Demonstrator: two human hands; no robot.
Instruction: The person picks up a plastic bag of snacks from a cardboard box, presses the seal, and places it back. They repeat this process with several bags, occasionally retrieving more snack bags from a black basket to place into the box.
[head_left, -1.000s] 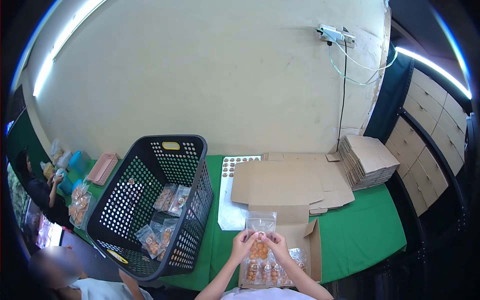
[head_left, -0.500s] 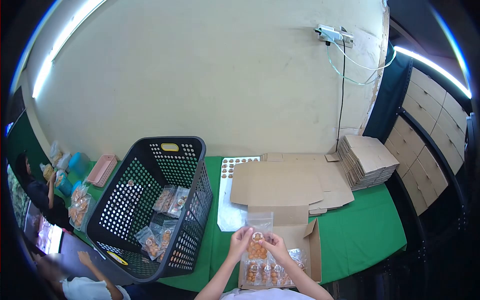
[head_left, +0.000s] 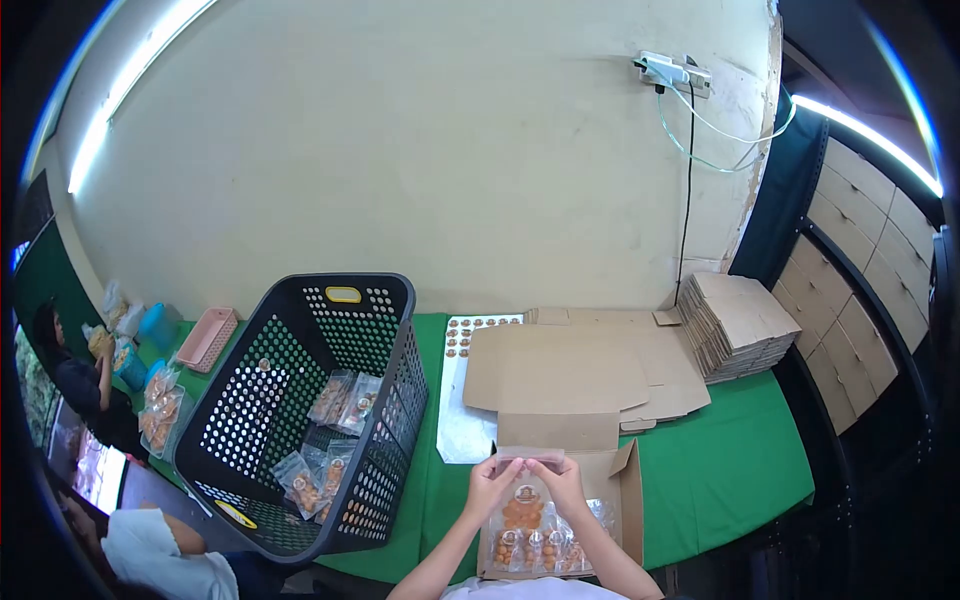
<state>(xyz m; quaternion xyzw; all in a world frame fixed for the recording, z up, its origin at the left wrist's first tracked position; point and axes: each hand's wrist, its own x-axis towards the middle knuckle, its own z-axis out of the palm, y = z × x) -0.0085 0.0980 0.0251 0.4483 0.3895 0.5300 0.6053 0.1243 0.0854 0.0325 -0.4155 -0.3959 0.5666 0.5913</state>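
Between my two hands hangs a clear zip bag (head_left: 524, 508) of small round orange-brown snacks with a round label on it. My left hand (head_left: 490, 484) and my right hand (head_left: 562, 482) pinch its top edge, thumbs close together. Under and behind it is an open cardboard box (head_left: 630, 500), where several similar snack bags (head_left: 545, 550) lie in a row near the front. To the left stands a large dark plastic basket (head_left: 400, 400) with more snack bags (head_left: 340, 400) inside.
Flattened cardboard (head_left: 550, 370) lies behind the box, beside a sheet of round stickers (head_left: 468, 400). A stack of folded boxes (head_left: 738, 325) stands at the right on the green cloth (head_left: 740, 450). A pink basket (head_left: 208, 340) and two people are at the left.
My hands have shifted from the bag's sides to its top edge, and the bag's top now tilts over. At the lower left, a person has leaned and lowered an arm.
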